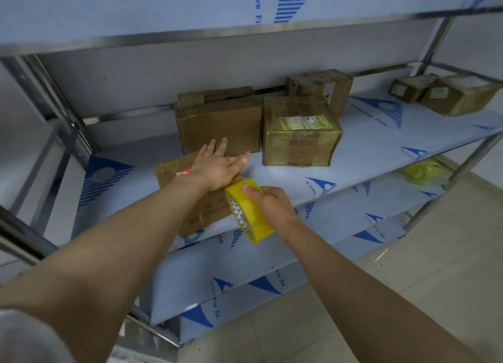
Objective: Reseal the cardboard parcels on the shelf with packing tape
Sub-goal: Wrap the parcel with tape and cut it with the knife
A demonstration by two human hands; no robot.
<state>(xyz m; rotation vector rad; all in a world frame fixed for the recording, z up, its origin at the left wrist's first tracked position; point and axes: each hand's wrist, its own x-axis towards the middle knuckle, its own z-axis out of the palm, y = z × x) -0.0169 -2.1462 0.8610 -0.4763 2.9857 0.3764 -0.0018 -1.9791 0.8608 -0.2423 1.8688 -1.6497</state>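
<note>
Both bare forearms reach forward and draw close together at the wrists. The left hand (217, 166) lies palm down, fingers straight and spread, flat on a cardboard parcel (168, 170). The right hand (270, 204), just beside the left wrist, grips a tape roll (258, 226) with its knuckles up and its thumb on the roll's outer face.

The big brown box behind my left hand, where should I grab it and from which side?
Probably by its left end wall and top edge, coming from the left. The big brown box stands upright with bare shelf on that side, while the taped parcel crowds its right side and the flat parcel lies in front.
</note>
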